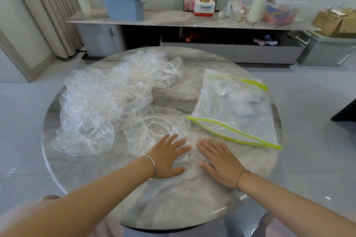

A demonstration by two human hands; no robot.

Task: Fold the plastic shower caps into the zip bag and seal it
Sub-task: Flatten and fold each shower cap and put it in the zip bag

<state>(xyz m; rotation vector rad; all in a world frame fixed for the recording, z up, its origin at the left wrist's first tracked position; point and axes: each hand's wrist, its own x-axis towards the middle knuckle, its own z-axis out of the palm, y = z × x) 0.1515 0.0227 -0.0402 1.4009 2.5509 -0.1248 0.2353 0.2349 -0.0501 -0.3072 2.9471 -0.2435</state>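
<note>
Clear crinkly shower cap [154,131] with a gathered elastic ring lies flattened at desk centre. Left hand [169,157] and right hand [219,163] lie side by side, palms down, fingers straight and spread, pressing its near edge. Heap of crumpled clear caps [107,98] to the left. Clear zip bag [237,109], yellow-green strips, with crumpled plastic inside, just right. Round, glossy grey marble desk [173,204].

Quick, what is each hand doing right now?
Left hand: open, fingers flat, pressing the shower cap.
Right hand: open, flat on the same cap.
</note>
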